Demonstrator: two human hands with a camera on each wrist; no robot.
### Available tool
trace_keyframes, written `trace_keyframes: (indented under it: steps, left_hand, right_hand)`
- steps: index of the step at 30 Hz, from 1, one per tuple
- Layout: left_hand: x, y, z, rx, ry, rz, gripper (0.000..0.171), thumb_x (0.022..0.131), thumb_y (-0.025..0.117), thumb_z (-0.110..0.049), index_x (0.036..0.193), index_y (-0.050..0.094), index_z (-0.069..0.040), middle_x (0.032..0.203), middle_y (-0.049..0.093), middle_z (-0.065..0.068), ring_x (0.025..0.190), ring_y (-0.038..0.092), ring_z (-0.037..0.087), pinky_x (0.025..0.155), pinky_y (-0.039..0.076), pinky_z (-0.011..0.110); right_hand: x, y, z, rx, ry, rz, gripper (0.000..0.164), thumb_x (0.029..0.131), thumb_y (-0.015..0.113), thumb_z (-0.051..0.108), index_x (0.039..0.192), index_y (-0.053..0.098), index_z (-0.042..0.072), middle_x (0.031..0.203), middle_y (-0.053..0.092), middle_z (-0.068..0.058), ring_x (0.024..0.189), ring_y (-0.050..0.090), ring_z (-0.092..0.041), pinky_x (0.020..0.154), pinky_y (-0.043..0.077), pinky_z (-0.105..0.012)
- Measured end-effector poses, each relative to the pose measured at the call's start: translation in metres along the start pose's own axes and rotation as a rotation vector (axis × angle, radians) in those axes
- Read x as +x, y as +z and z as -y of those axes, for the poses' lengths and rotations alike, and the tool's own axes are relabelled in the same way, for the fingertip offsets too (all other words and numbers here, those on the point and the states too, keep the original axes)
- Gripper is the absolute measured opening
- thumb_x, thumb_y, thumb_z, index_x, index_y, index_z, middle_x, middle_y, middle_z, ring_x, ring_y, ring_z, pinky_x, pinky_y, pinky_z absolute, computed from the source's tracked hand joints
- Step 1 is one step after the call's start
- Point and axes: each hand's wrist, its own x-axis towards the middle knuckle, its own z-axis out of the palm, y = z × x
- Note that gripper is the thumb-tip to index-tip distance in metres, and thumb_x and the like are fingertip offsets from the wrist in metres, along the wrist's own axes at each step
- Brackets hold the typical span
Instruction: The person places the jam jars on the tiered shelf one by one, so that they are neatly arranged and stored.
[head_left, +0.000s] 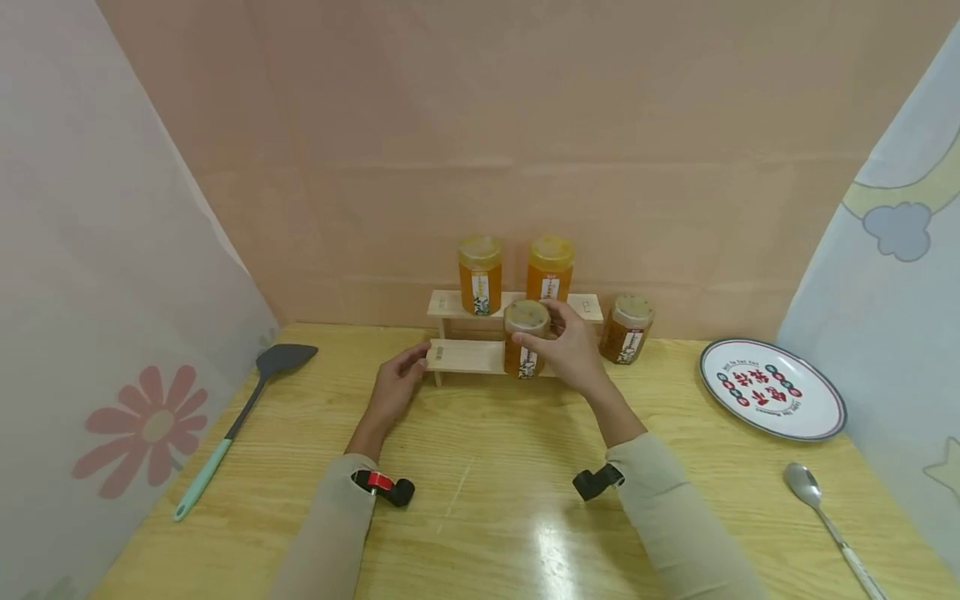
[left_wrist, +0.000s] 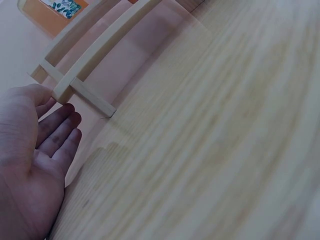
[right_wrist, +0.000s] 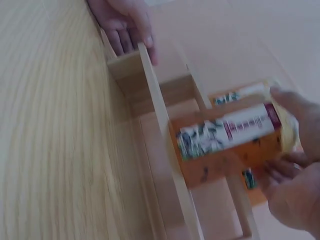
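Note:
My right hand grips a honey jar near its lid, thumb on the near side and fingers behind. The jar is upright, its base at the lower board of a two-step wooden rack. My left hand holds the left end of that lower board between thumb and index finger; the other fingers extend loosely below. On the upper step stand two yellow-lidded honey jars, a left one and a right one, the latter partly hidden by my right hand.
Another darker jar stands on the table right of the rack. Farther right lie an oval plate with red print and a metal spoon. A spatula with a mint handle lies at left. Curtains enclose the back and sides.

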Motion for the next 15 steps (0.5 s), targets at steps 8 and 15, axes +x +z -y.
trace_keyframes:
  steps: [8,15]
  left_hand:
    - [0.003,0.002,0.005,0.018,0.023,-0.012,0.037,0.107,0.058,-0.022,0.144,0.061,-0.014,0.153,0.057,0.010,0.143,0.053,0.026,0.119,0.043,0.045]
    - [0.003,0.002,0.004,0.019,0.024,-0.018,0.037,0.107,0.057,-0.021,0.143,0.062,-0.013,0.152,0.057,0.011,0.142,0.054,0.029,0.118,0.043,0.046]
  right_hand:
    - [-0.001,-0.020,-0.015,0.096,-0.056,0.142,0.073,0.093,0.079,0.029,0.155,0.045,0.014,0.149,0.057,-0.010,0.139,0.056,-0.029,0.115,0.048,-0.043]
    - [0.003,-0.010,-0.017,0.100,-0.073,0.111,0.071,0.091,0.081,0.026,0.153,0.048,0.012,0.147,0.060,-0.012,0.134,0.060,-0.031,0.106,0.054,-0.031]
